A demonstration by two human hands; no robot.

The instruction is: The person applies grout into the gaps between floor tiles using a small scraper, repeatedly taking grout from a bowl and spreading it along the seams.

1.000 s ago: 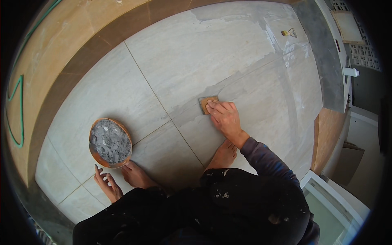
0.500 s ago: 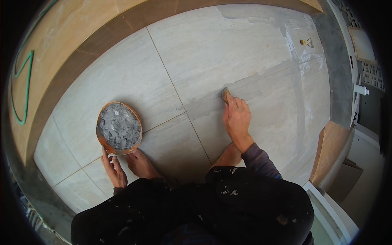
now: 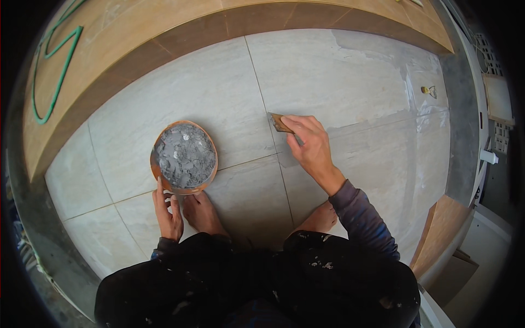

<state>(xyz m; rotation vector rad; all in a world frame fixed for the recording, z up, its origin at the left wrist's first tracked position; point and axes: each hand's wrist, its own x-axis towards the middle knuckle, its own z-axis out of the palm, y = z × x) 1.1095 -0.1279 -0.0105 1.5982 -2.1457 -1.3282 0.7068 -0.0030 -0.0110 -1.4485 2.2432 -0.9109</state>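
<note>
My right hand (image 3: 313, 145) pinches a small tan-brown scraper (image 3: 281, 122) smeared with grey along its edge. The scraper is close to a dark joint line between the pale floor tiles (image 3: 229, 87); whether it touches the tile I cannot tell. To the left, an orange bowl (image 3: 157, 177) holds lumpy grey grout (image 3: 186, 156). My left hand (image 3: 168, 216) grips the bowl at its near rim, one finger up along its side. The bowl partly hides my left foot (image 3: 201, 213).
Green hose (image 3: 66, 71) lies on a tan ledge (image 3: 126, 49) that curves along the far and left sides. A small yellow-and-metal object (image 3: 428, 92) sits on smeared tile at the far right. Grey curbs (image 3: 459, 109) border the floor. My right foot (image 3: 317, 220) is bare.
My right hand has lifted the scraper from the grey-smeared joint and moved it left, turning it sideways. The whole view has shifted; my left hand stays at the bowl.
</note>
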